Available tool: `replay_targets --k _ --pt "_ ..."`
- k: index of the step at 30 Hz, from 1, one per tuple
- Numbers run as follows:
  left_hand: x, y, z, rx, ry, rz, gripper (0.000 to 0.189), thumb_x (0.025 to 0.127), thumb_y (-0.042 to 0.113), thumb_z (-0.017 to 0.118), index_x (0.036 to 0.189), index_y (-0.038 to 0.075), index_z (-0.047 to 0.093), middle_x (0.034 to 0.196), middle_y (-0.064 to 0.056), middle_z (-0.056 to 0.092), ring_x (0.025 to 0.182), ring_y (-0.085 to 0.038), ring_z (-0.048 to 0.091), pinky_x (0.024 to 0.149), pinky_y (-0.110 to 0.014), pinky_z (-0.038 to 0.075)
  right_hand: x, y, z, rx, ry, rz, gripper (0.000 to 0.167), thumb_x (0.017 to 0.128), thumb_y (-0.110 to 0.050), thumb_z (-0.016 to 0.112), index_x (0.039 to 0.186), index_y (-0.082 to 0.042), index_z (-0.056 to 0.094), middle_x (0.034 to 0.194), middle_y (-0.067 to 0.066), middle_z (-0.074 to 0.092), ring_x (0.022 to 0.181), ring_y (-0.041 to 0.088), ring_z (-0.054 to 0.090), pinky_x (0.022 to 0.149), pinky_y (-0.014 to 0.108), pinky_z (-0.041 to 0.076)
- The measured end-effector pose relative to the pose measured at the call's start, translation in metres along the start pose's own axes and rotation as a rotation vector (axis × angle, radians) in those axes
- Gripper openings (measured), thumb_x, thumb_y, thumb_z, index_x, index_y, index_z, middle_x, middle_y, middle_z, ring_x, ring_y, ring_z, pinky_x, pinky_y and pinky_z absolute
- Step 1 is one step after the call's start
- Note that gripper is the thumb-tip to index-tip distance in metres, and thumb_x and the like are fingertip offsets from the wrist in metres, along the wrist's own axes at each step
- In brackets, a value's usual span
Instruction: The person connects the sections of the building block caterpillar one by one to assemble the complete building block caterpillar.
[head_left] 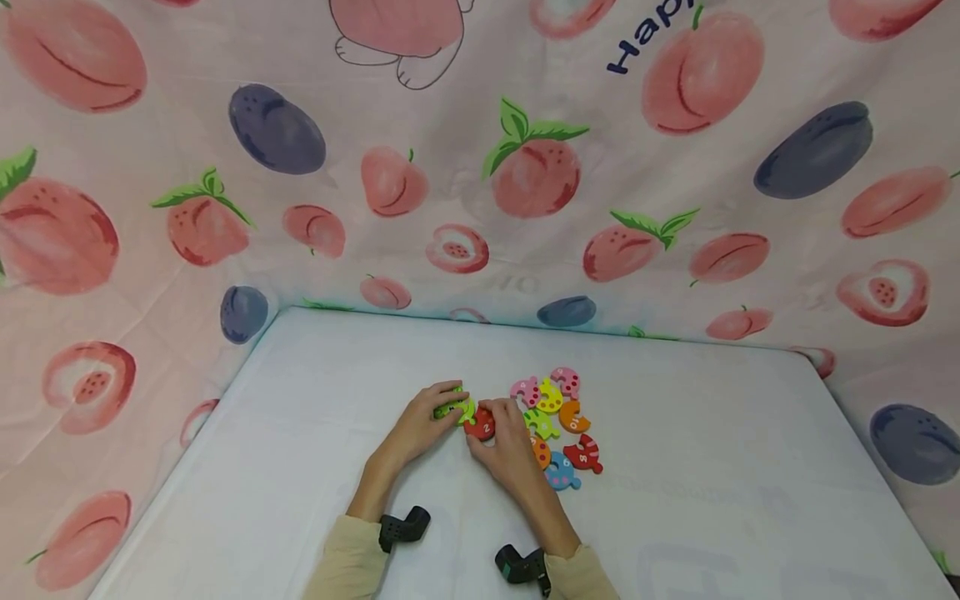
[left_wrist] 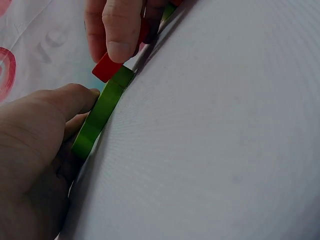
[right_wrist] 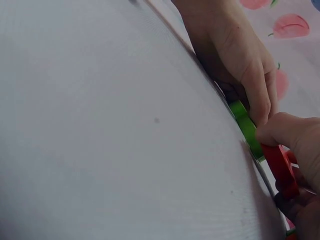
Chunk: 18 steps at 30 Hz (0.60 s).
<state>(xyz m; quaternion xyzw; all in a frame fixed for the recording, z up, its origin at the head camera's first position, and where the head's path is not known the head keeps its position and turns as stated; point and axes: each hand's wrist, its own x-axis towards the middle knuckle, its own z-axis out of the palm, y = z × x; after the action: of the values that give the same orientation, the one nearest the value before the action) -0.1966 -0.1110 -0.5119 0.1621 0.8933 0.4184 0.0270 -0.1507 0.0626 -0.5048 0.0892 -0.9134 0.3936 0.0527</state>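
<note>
My left hand (head_left: 422, 423) holds a green puzzle piece (head_left: 467, 411) on the white table, thumb along its near edge. Right beside it, my right hand (head_left: 512, 450) pinches a red piece (head_left: 480, 426) marked with a 2. In the left wrist view the red piece (left_wrist: 104, 69) meets the end of the green piece (left_wrist: 100, 114) and sits slightly raised. From the right wrist, the red piece (right_wrist: 281, 171) appears between thumb and fingers, its end against the green piece (right_wrist: 245, 125). Fingers hide part of both pieces.
Several loose animal-shaped number pieces lie right of my right hand, among them a pink one (head_left: 566, 382), an orange one (head_left: 574, 417), a red one (head_left: 584, 455) and a blue one (head_left: 562, 472). A fruit-patterned cloth (head_left: 517, 258) hangs behind the white table (head_left: 697, 467).
</note>
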Motion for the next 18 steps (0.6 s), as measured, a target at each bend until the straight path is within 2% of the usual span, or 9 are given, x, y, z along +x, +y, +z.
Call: replay_targets --k 9,18 --pt "-0.0005 0.0011 -0.0004 0.002 0.011 0.008 0.033 0.093 0.021 0.065 0.124 0.014 0.067 0.142 -0.005 0.056 0.137 -0.029 0.046 0.113 -0.052 0.036 0.0002 0.0005 0.0006 -0.015 -0.013 -0.036 0.05 0.084 -0.021 0.075 0.129 -0.006 0.056 0.122 0.011 0.053 0.11 0.024 0.055 0.096 0.041 0.053" --pt "0.0001 0.0014 0.0 -0.002 0.002 -0.014 0.033 0.093 0.022 0.064 0.125 0.015 0.066 0.143 -0.004 0.055 0.138 -0.028 0.044 0.114 -0.052 0.035 0.0001 0.0007 0.0002 -0.015 -0.018 -0.039 0.049 0.085 -0.021 0.074 0.129 -0.006 0.056 0.125 0.012 0.054 0.113 0.025 0.056 0.098 0.041 0.053"
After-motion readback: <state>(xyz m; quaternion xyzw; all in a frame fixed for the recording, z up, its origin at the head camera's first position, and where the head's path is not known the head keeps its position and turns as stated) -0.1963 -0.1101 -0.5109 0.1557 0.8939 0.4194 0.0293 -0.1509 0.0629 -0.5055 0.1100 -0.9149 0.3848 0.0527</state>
